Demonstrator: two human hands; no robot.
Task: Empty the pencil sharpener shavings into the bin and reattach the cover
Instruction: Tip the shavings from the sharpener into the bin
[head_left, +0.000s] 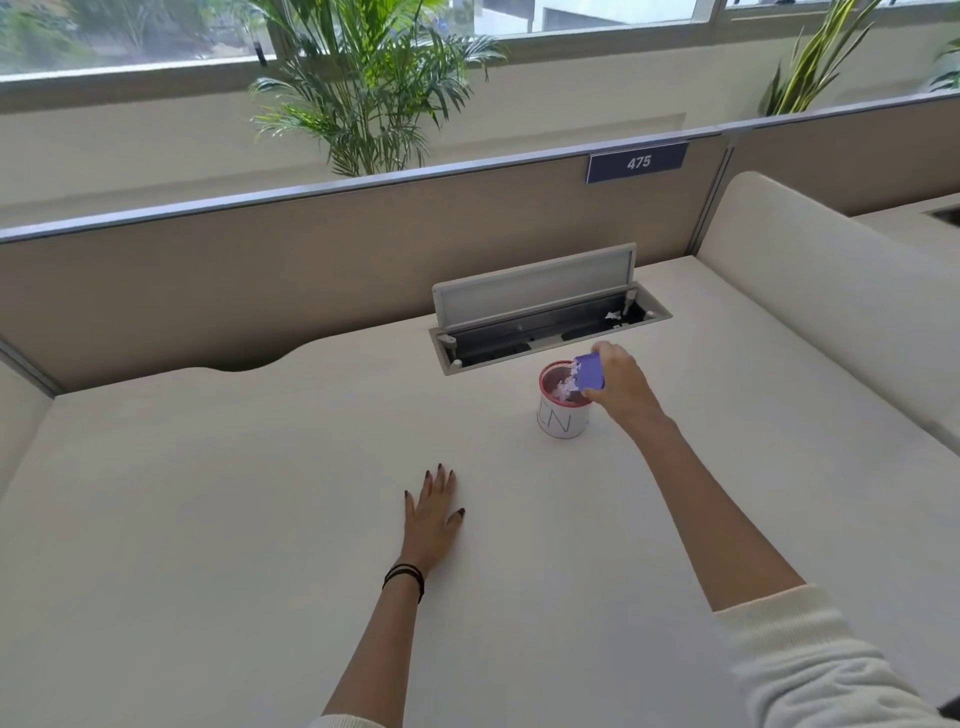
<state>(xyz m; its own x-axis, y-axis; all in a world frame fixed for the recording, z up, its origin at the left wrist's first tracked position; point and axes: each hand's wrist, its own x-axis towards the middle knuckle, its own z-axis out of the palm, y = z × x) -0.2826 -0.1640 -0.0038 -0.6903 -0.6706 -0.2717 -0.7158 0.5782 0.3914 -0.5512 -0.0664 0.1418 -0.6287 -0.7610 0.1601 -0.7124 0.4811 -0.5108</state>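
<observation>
A small white bin (563, 418) with a red rim stands on the white desk (260, 493), right of centre. My right hand (621, 384) holds a purple sharpener part (590, 371) tilted over the bin's right rim. Pale shavings (567, 384) show at the part's mouth and inside the bin. My left hand (434, 512) lies flat on the desk, fingers spread, well to the left of the bin and nearer to me. No other sharpener part is in view.
Behind the bin, an open cable hatch (545, 322) with its grey lid raised is set into the desk. A beige partition (311, 260) with a "475" sign (638, 162) runs along the back. A cream cushioned divider (810, 291) borders the right side.
</observation>
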